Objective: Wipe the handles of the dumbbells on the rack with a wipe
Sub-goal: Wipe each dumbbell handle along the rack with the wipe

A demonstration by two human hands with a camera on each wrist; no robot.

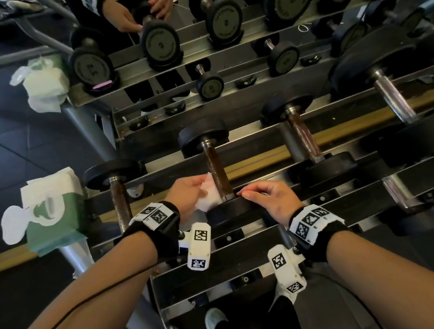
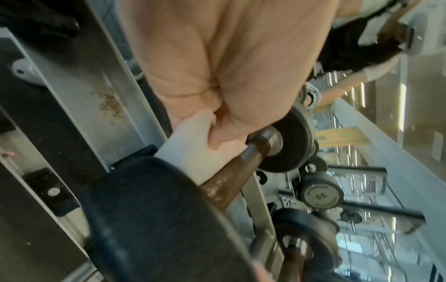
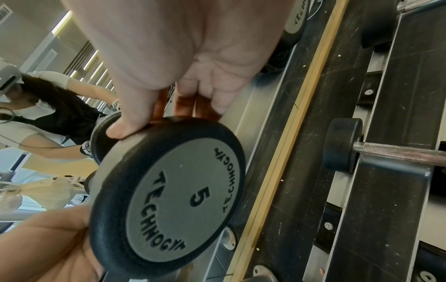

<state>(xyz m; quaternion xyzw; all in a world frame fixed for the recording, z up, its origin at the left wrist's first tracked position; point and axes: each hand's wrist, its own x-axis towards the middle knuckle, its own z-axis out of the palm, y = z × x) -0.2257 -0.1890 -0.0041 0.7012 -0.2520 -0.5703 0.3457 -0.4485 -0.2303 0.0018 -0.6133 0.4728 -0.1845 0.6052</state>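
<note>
The left hand pinches a white wipe against the near end of a dumbbell handle, which runs away from the grip. The right hand clasps the near weight.

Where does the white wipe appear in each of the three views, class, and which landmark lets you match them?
Head view: the wipe is at centre, held in the left hand against the brown handle.
Left wrist view: the wipe is at centre, below the palm, against that handle.
Right wrist view: not in it.
Shared landmark: the near black weight head of that dumbbell, marked 5 in the right wrist view.
</note>
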